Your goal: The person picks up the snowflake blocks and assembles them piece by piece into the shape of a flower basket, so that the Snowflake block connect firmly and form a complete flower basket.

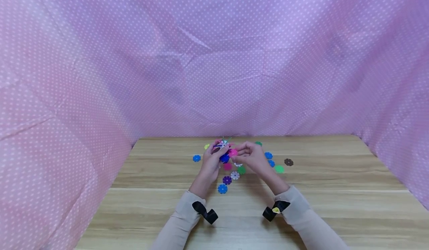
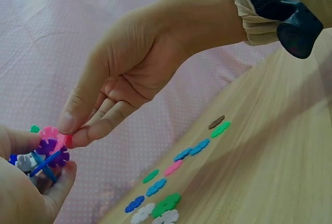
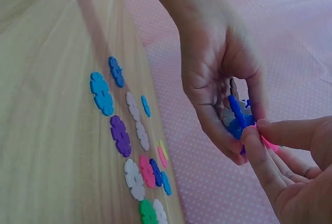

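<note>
My left hand (image 1: 211,164) grips a cluster of interlocked notched plastic discs (image 2: 46,156) in blue, white, purple and other colours, held above the table. Between the thumb and finger of my right hand (image 1: 253,157) is a pink notched disc (image 1: 232,152), up against the cluster. In the left wrist view the pink disc (image 2: 50,133) meets a purple one. From the right wrist view, a dark blue disc (image 3: 237,111) stands on edge in the cluster, while fingers cover most of the pink disc. Whether its slot is engaged cannot be seen.
Loose notched discs lie on the wooden table (image 1: 151,205) under and around the hands. Nearest the front is a light blue disc (image 1: 222,189), with a purple disc (image 1: 226,180) behind it. A brown disc (image 1: 288,162) lies to the right. Pink dotted cloth (image 1: 214,75) surrounds the table.
</note>
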Motion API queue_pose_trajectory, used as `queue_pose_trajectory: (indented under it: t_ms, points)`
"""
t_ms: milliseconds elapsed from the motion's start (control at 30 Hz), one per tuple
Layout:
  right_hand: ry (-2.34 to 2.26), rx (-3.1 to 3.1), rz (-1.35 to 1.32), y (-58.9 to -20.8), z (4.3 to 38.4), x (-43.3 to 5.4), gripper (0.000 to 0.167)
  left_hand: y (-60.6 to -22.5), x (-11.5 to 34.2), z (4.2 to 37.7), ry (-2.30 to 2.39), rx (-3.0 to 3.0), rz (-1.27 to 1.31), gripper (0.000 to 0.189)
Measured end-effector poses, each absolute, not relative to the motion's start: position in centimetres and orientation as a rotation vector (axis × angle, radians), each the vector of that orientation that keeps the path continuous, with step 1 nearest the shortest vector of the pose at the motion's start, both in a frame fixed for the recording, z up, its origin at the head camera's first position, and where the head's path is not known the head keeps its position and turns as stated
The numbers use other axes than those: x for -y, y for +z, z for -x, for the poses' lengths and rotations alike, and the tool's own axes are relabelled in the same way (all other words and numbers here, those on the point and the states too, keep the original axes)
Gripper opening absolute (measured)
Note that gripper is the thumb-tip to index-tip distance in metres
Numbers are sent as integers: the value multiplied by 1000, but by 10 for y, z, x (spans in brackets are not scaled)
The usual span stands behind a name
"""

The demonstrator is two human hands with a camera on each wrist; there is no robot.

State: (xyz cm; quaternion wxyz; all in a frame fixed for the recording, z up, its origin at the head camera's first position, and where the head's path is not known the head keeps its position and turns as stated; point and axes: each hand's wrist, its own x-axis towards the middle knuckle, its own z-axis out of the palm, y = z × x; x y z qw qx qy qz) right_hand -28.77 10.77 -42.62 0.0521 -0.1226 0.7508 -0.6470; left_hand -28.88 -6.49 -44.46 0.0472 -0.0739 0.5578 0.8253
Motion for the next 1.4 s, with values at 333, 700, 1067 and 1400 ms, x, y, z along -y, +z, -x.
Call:
queue_pose_trajectory:
  t_ms: [333, 700, 1067, 1400]
  points:
    - [-1614, -2474, 652, -429, 298, -124, 28, -440, 75, 292, 2429, -1809, 238, 57]
    - [-1009, -2583, 813, -447, 319, -147, 19, -439, 85, 297, 2348, -1800, 232, 63]
    - [-892, -2643, 786, -458, 320, -134, 21, -439, 94, 298, 2189, -1848, 214, 61]
    - [-1052, -2533, 696, -461, 321, -137, 24, -447, 100, 301, 2137, -1888, 163, 60]
